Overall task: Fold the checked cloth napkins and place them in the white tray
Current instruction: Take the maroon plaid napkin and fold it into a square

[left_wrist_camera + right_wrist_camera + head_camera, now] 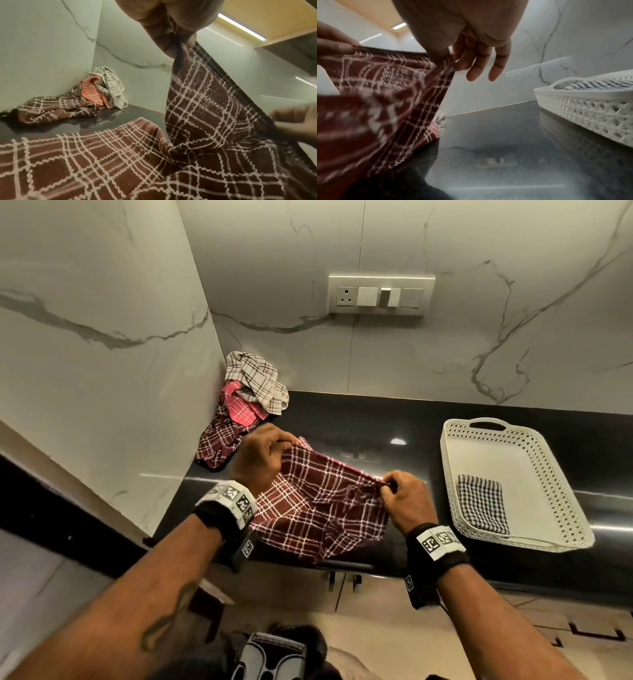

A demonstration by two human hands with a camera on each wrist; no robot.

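Pinching top corners of maroon white-checked cloth napkin [318, 505] in left hand [260, 457] and right hand [407, 501] | hanging onto black counter [394, 422] | white perforated plastic tray [561, 498] at 3 o'clock, folded black-and-white checked napkin [483, 505] inside

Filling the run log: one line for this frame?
stage: folding | left hand, right hand: pinch maroon napkin corners | white tray: one folded napkin | pile: unfolded

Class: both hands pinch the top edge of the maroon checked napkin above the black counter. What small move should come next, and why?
Probably bring the left hand and right hand toward the body, laying the pinched edge onto the near edge. The maroon napkin is stretched between both grips with its lower part on the counter, not yet folded; the white tray holds one folded napkin.
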